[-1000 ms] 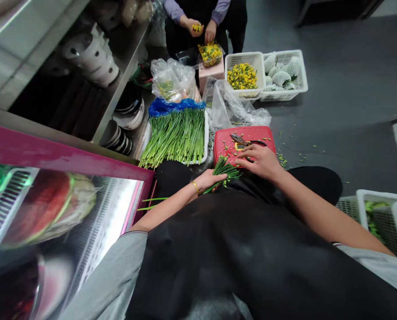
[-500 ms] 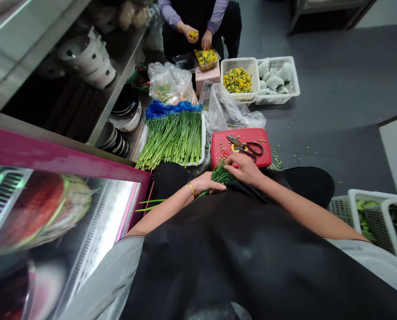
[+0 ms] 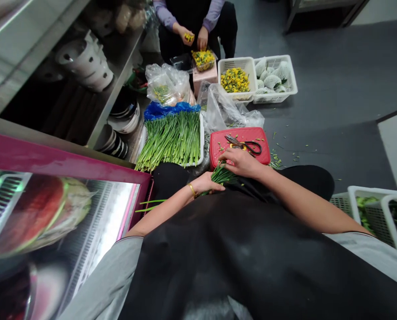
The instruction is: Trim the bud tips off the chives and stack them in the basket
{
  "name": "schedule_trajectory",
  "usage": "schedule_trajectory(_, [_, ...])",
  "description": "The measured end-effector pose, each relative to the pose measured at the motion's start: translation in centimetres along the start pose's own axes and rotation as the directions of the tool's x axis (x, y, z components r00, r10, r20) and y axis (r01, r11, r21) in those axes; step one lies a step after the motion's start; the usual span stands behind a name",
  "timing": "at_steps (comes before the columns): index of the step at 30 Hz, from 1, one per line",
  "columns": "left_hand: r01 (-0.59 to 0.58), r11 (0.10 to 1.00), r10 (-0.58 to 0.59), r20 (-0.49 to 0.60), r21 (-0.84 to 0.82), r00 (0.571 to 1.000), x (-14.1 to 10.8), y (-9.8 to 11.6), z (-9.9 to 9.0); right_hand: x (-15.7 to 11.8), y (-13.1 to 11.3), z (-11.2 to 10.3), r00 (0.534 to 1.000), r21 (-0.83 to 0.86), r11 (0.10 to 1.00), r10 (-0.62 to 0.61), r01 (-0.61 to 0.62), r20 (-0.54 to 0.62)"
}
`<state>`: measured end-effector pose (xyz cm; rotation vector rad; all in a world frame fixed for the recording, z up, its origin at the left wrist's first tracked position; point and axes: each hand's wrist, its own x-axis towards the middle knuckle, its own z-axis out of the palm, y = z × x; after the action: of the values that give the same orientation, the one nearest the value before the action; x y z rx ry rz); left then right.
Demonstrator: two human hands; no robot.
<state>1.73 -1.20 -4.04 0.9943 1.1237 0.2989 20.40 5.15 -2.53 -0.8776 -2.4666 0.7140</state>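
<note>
My left hand, with a gold bracelet at the wrist, is wrapped round a bunch of green garlic chive stems over my lap. Long stem ends stick out behind the left forearm. Curled over the upper end of that bunch is my right hand, its fingers pinched on the tips; the fingertips are partly hidden. Just beyond it, black-handled scissors lie on a red plastic lid or box scattered with green bits. More garlic chives lie in a white tray to the left.
Across from me a person handles yellow flowers over a clear box. White baskets hold yellow flowers and net-wrapped produce. A metal shelf and a lit display case stand left; white baskets stand right.
My right hand has shifted slightly left and up over the tips of the bunch, its fingers more curled. My left hand keeps its hold. The view has moved a little.
</note>
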Motion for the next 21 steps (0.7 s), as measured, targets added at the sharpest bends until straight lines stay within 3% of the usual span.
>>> schedule_trajectory(3, [-0.016,0.999,0.016,-0.011,0.029,1.0,0.0,-0.1,0.1,0.1,0.0,0.4,0.998,-0.037,0.999,-0.01,0.012,0.059])
schedule_trajectory(7, [-0.028,0.996,0.03,-0.025,0.085,0.999,0.3,-0.5,0.1,-0.7,0.0,-1.0,0.986,-0.044,0.999,0.018,-0.011,0.166])
schedule_trajectory(10, [-0.019,0.997,0.02,-0.013,0.073,1.0,0.6,-0.7,0.0,-0.9,-0.8,-1.7,0.974,-0.141,0.99,0.031,0.001,0.226])
schedule_trajectory(12, [-0.008,0.998,0.009,-0.014,0.068,1.0,0.6,-0.7,0.0,-0.7,-1.4,-1.6,0.97,-0.225,0.974,0.073,-0.02,0.23])
schedule_trajectory(14, [-0.006,0.998,0.007,-0.021,0.063,1.0,0.6,-0.7,0.0,-0.6,-1.9,-0.9,0.977,-0.2,0.975,0.135,-0.101,0.167])
schedule_trajectory(16, [-0.012,0.999,0.014,-0.031,0.05,0.999,0.4,-0.6,-0.1,-0.5,-1.8,-0.2,0.972,0.058,0.972,0.223,-0.227,0.068])
schedule_trajectory(17, [-0.017,0.999,0.018,-0.032,0.045,0.999,0.4,-0.6,-0.1,-0.5,-1.6,0.1,0.956,0.258,0.923,0.293,-0.286,0.012])
schedule_trajectory(19, [-0.026,0.999,0.027,-0.03,0.044,0.999,0.2,-0.6,-0.1,-0.6,-0.7,0.3,0.89,0.642,0.7,0.453,-0.314,-0.058])
schedule_trajectory(21, [-0.028,0.998,0.029,-0.019,0.058,0.999,0.1,-0.5,-0.1,-0.9,0.1,-0.3,0.846,0.81,0.527,0.528,-0.258,-0.074])
